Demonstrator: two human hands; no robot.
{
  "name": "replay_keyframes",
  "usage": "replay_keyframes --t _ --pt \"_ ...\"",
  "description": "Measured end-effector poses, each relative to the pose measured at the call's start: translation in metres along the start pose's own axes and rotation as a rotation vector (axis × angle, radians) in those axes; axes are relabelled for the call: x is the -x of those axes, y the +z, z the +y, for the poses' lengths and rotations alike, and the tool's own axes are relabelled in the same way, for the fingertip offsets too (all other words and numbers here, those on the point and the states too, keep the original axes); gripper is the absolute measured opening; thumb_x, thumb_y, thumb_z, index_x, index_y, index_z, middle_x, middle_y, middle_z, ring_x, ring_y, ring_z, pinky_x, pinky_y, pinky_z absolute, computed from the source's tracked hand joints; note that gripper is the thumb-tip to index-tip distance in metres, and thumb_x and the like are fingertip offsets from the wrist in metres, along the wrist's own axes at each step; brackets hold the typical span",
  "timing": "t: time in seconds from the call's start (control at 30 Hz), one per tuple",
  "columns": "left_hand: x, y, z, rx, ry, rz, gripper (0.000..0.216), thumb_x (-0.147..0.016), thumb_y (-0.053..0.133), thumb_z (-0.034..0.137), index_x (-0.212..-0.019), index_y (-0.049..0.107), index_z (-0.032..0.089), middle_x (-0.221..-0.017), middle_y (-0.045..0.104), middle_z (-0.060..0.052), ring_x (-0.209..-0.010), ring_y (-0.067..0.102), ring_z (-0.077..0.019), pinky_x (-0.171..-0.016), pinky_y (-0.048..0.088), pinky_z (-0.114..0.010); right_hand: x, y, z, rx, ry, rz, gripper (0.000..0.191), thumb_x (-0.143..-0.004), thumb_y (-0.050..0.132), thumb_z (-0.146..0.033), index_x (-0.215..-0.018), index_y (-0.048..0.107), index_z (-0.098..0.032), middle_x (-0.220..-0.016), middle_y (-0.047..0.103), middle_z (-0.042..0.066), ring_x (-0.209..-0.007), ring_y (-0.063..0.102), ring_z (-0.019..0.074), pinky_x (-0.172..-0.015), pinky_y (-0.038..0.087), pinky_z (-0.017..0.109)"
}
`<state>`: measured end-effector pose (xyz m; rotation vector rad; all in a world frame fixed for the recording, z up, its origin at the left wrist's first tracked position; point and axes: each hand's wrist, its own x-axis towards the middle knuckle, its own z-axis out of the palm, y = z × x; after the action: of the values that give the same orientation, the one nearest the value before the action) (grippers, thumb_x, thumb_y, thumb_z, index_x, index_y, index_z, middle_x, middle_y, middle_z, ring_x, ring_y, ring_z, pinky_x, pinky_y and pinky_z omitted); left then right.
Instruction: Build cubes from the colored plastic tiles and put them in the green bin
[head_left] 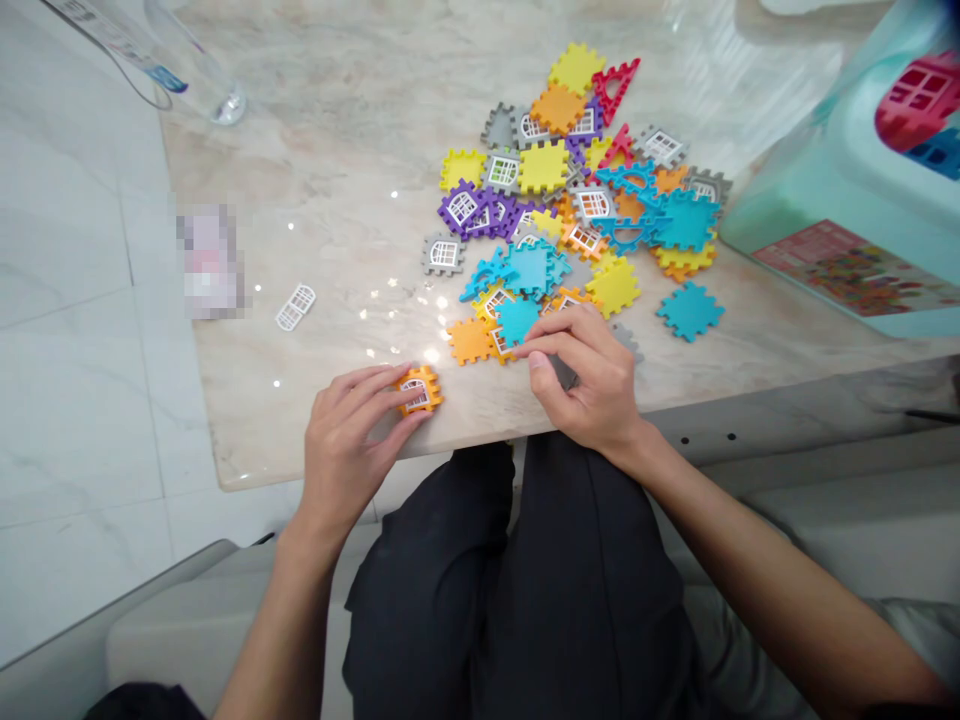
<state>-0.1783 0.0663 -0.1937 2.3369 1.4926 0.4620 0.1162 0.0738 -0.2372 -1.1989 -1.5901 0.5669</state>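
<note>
Close to the table's front edge, my left hand [349,430] grips an orange window tile [418,388] with a white arched lattice. Its fingers lie across the top and the thumb sits along the near side. My right hand [589,375] hovers at the near side of a pile of toothed building tiles, thumb apart from the extended fingers, with no held piece showing. Its fingertips are nearest to a blue tile [517,322]; whether they touch it I cannot tell. Beside that lies a plain orange tile [470,342]. Part of a grey tile [562,370] shows under the right hand.
Yellow, purple, grey and red pieces make up the rest of the pile. A loose white window insert [295,307] lies on the marble-look table [330,200] to the left. A clear bottle [217,95] is at the far left, a teal tub [825,220] at the right.
</note>
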Motion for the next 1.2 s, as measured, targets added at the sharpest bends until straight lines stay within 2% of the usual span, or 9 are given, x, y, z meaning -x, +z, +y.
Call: replay_keyframes --t 0.53,0.7,0.73,0.8,0.9,0.97,1.1,1.13,1.2 --pt "0.002 -0.001 0.004 -0.030 0.065 0.094 0.031 -0.091 0.091 0.029 -0.120 0.081 0.030 -0.144 0.078 -0.010 -0.126 0.075 -0.0330 -0.108 0.059 -0.052 -0.001 -0.001 0.001 -0.005 -0.052 0.046 0.020 -0.103 0.060 -0.018 -0.094 0.076 -0.025 -0.092 0.075 0.004 -0.088 0.070 0.0240 -0.088 0.055 0.047" --pt "0.012 -0.025 0.040 0.092 -0.086 0.409 0.020 -0.098 0.081 0.023 -0.117 0.082 0.029 -0.135 0.081 -0.007 -0.118 0.079 -0.0295 -0.107 0.061 -0.050 0.004 0.000 0.009 -0.039 -0.082 0.052 0.023 -0.105 0.058 -0.023 -0.096 0.079 -0.024 -0.095 0.075 0.006 -0.089 0.069 0.0245 -0.088 0.054 0.047" --pt "0.016 -0.031 0.052 0.157 -0.140 0.429 0.018 -0.101 0.076 0.022 -0.117 0.082 0.028 -0.131 0.082 -0.007 -0.118 0.079 -0.0282 -0.108 0.061 -0.049 0.005 0.001 0.010 -0.043 -0.089 0.064 0.024 -0.105 0.057 -0.025 -0.096 0.080 -0.024 -0.094 0.075 0.006 -0.089 0.069 0.0246 -0.088 0.054 0.047" --pt "0.026 -0.043 0.078 0.282 -0.230 0.352 0.017 -0.106 0.069 0.025 -0.116 0.082 0.027 -0.126 0.082 -0.006 -0.118 0.078 -0.0260 -0.110 0.060 -0.046 0.006 0.000 0.009 -0.055 -0.097 0.089 0.026 -0.106 0.056 -0.027 -0.095 0.080 -0.024 -0.093 0.075 0.006 -0.089 0.068 0.0248 -0.088 0.054 0.046" --pt "0.051 -0.046 0.109 0.363 -0.308 0.096 0.021 -0.109 0.064 0.036 -0.114 0.082 0.027 -0.125 0.084 -0.005 -0.118 0.078 -0.0247 -0.111 0.060 -0.042 0.006 -0.013 -0.013 -0.131 -0.010 0.082 0.030 -0.108 0.056 -0.032 -0.090 0.079 -0.023 -0.089 0.076 0.006 -0.091 0.069 0.0248 -0.091 0.054 0.044" --pt "0.067 -0.040 0.122 0.339 -0.329 0.010 0.028 -0.109 0.060 0.043 -0.113 0.083 0.027 -0.124 0.084 -0.006 -0.120 0.078 -0.0268 -0.110 0.060 -0.044 0.009 -0.030 -0.042 -0.263 0.086 -0.026 0.033 -0.110 0.055 -0.035 -0.093 0.080 -0.023 -0.096 0.078 0.007 -0.097 0.072 0.0242 -0.094 0.056 0.042" --pt "0.087 -0.035 0.140 0.164 -0.317 0.058 0.038 -0.108 0.047 0.044 -0.113 0.079 0.023 -0.125 0.083 -0.010 -0.121 0.076 -0.0294 -0.113 0.058 -0.048 0.038 -0.073 -0.110 -0.353 0.093 -0.482 0.031 -0.111 0.056 -0.037 -0.101 0.082 -0.024 -0.108 0.082 0.005 -0.108 0.076 0.0233 -0.102 0.058 0.037" --pt "0.090 -0.039 0.146 0.137 -0.306 0.089 0.038 -0.106 0.047 0.043 -0.111 0.079 0.022 -0.122 0.083 -0.011 -0.118 0.076 -0.0303 -0.112 0.058 -0.049 0.046 -0.082 -0.124 -0.270 0.073 -0.537 0.027 -0.109 0.058 -0.035 -0.104 0.082 -0.024 -0.110 0.083 0.004 -0.109 0.076 0.0226 -0.104 0.057 0.036" --pt "0.098 -0.052 0.159 0.089 -0.277 0.144 0.037 -0.105 0.047 0.042 -0.108 0.078 0.022 -0.119 0.084 -0.012 -0.115 0.076 -0.0314 -0.111 0.057 -0.050 0.062 -0.096 -0.147 -0.042 0.044 -0.498 0.019 -0.106 0.062 -0.029 -0.109 0.080 -0.024 -0.114 0.083 0.003 -0.112 0.075 0.0216 -0.107 0.056 0.035"
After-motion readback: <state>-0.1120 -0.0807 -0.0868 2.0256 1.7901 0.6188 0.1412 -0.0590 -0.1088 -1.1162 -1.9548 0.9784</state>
